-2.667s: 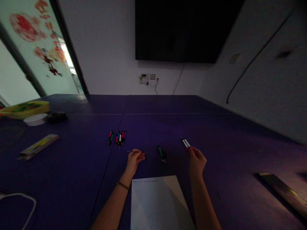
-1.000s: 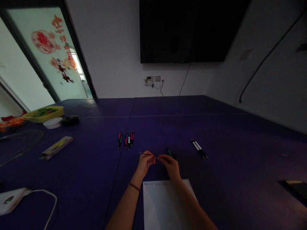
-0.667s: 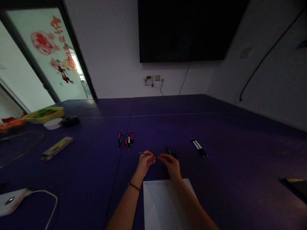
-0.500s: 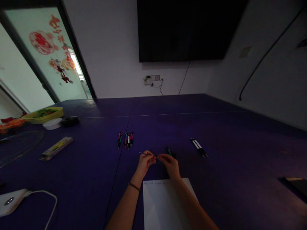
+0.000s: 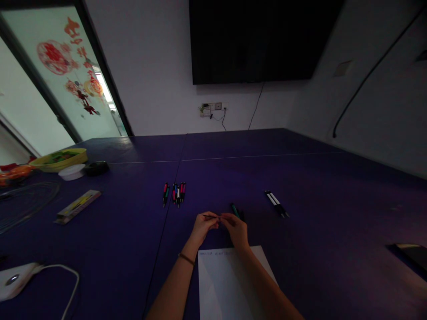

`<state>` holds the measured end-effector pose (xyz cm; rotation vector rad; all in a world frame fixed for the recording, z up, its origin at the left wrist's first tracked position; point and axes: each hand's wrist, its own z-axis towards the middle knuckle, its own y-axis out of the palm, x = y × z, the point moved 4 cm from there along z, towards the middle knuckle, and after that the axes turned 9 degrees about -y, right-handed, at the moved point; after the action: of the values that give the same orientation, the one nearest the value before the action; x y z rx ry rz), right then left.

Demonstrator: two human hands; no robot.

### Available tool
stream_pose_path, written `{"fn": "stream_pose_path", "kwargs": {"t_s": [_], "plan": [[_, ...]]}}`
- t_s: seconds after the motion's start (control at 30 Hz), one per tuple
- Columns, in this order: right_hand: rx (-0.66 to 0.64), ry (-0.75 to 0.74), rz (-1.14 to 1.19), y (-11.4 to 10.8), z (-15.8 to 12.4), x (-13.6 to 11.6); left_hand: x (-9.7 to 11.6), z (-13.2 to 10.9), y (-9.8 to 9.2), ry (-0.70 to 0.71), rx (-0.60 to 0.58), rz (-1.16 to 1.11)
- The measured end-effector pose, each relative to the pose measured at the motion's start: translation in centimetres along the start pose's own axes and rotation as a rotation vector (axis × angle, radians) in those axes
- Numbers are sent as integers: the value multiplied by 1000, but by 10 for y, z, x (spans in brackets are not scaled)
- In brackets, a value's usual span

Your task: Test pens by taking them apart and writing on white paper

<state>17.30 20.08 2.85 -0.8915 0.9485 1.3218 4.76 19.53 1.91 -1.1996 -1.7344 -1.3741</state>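
My left hand (image 5: 202, 227) pinches a thin dark rod, like a pen refill (image 5: 210, 216), lying across its fingers. Fingertip to fingertip with it, my right hand (image 5: 236, 228) is closed at the rod's right end; what exactly lies between those fingers is too small to make out. Just beyond the right hand lies a green and black pen (image 5: 235, 210), with another dark piece beside it, partly hidden. Under my right forearm a white sheet of paper (image 5: 218, 284) has a line of handwriting along its top edge.
Several coloured pens (image 5: 178, 194) lie in a group ahead to the left. Two white and black pens (image 5: 276, 203) rest on the right. Further left are a long box (image 5: 78, 206), a yellow basket (image 5: 75, 156) and a white device with a cable (image 5: 16, 281). A dark flat object (image 5: 412, 258) lies far right.
The rod stuck out left past my left hand; now it lies closer over the fingers, nearer the right hand. Both hands have stayed almost in place.
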Motion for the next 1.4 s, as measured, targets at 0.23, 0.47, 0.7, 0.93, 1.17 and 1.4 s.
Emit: {"fn": "stream_pose_path", "kwargs": {"t_s": [0.23,0.47,0.7,0.93,1.17,1.4], "plan": [[-39,2,-75,0,-1,-2,0,0,0,-8,5,1],[-113,-69,-160,4,-2,-3,1,1,-3,49,87,16],[-169,-124,-167,8,-4,-1,-1,7,-8,127,106,75],[-251,-167,-283,9,-5,-7,-3,9,-2,176,79,175],[-252,-206,-980,9,-12,-20,7,6,-16,303,296,254],[-328,-157,-1284,10,-14,-28,7,7,-21,370,391,407]]}}
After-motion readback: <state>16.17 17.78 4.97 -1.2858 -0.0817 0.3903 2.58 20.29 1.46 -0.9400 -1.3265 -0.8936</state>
